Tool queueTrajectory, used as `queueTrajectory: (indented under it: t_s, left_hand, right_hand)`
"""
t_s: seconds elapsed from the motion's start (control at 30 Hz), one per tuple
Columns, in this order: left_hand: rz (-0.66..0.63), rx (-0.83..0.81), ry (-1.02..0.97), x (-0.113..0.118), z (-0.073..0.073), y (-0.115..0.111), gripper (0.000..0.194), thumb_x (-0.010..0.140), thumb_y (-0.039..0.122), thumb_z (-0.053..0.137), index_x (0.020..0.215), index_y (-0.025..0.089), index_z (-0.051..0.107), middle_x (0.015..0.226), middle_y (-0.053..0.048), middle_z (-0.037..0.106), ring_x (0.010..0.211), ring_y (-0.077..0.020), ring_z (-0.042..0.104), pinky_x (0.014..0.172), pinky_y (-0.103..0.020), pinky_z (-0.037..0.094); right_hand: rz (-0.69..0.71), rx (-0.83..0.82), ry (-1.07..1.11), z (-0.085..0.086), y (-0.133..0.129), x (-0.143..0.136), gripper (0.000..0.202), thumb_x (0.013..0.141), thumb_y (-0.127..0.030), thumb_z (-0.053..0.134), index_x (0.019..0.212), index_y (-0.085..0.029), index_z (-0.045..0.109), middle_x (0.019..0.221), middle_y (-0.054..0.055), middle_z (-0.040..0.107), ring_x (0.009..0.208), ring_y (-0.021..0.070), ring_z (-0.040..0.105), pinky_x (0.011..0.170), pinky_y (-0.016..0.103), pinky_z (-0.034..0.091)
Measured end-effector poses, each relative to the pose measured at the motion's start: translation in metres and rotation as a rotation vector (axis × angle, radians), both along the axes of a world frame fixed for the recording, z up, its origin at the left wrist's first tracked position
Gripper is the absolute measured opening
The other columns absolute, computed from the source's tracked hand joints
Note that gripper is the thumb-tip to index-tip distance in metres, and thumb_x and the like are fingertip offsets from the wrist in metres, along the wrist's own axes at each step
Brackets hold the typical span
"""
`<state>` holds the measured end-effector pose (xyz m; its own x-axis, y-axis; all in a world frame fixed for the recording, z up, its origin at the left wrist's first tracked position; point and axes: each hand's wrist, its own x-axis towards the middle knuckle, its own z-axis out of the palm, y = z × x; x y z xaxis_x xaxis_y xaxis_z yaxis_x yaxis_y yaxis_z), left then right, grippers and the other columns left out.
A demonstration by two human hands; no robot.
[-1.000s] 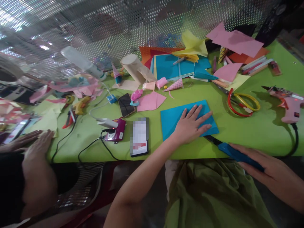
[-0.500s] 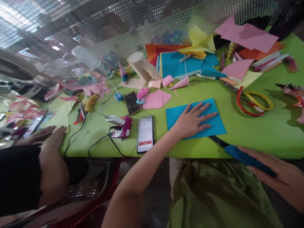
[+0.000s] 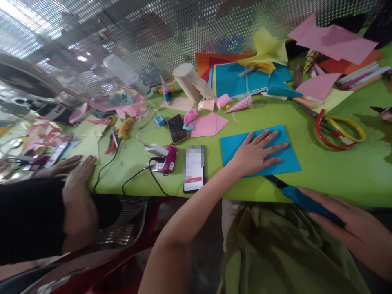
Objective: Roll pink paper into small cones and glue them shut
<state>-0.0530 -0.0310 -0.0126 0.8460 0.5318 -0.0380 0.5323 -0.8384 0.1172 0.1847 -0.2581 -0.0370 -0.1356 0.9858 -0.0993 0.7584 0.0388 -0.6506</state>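
Observation:
My left hand (image 3: 255,153) lies flat on a sheet of blue paper (image 3: 289,157), fingers spread, pressing it to the table. My right hand (image 3: 346,228) is closed round the blue handle of a knife (image 3: 309,204) with a dark blade. The blade points left and lies at the near edge of the blue paper, below my left palm. Its tip is at or under that edge; I cannot tell which. Left of my forearm lies a lit phone (image 3: 193,179).
Red-and-yellow-handled scissors (image 3: 339,130) lie to the right. Behind are a cardboard tube (image 3: 188,83), stacked coloured paper (image 3: 232,79) and a dark-screened phone (image 3: 177,128). A purple power adapter (image 3: 165,161) trails cables. At left, another person's hands (image 3: 81,171) rest on yellow paper.
The knife has slid left along the near edge of the blue paper, and my right hand went with it. My left hand stays flat on the sheet. The view has shifted slightly.

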Motion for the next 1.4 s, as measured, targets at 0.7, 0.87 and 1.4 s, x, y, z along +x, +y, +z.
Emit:
queueTrajectory:
  t_s: [0.7,0.87,1.4]
  left_hand:
    - [0.055,-0.037,0.014,-0.032,0.004,0.0,0.067,0.109,0.068,0.036,0.171,0.042,0.031,0.184,0.001,0.015,0.171,-0.0275,0.013,0.137,-0.057,0.013]
    - [0.058,-0.007,0.001,-0.03,0.001,-0.001,0.067,0.109,0.067,0.037,0.17,0.041,0.032,0.183,0.001,0.017,0.17,-0.0278,0.015,0.136,-0.057,0.016]
    - [0.067,0.024,0.015,-0.031,0.003,-0.003,0.065,0.11,0.064,0.037,0.171,0.042,0.031,0.184,0.004,0.017,0.17,-0.0273,0.016,0.138,-0.052,0.013]
  right_hand:
    - [0.04,-0.004,0.02,-0.01,0.006,-0.006,0.06,0.103,-0.053,0.054,0.162,-0.046,0.05,0.163,-0.005,0.058,0.14,0.0345,0.066,0.123,0.054,0.047]
    - [0.068,-0.023,0.062,-0.005,0.01,-0.021,0.059,0.103,-0.052,0.054,0.162,-0.047,0.05,0.162,-0.005,0.058,0.139,0.0317,0.067,0.122,0.051,0.048]
    - [0.094,0.015,0.079,0.01,0.03,-0.062,0.058,0.102,-0.059,0.051,0.153,-0.035,0.065,0.151,0.004,0.069,0.129,0.0348,0.074,0.114,0.056,0.057]
